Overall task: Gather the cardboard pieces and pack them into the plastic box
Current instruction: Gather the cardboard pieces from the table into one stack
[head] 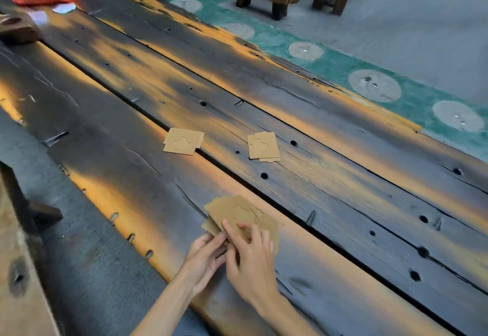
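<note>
You've got a big dark plank table (330,129), with two little cardboard stacks (183,141) (263,146) lying further out. Your left hand (204,259) and right hand (252,259) both pinch one cardboard bundle (243,213) near you.

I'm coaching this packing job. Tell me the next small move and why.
Probably square up the stack held in both hands, left hand and right hand, then reach for the nearer pile. The held pieces look fanned, and two piles, that one and another, lie loose on the table. No plastic box is in view.
</note>
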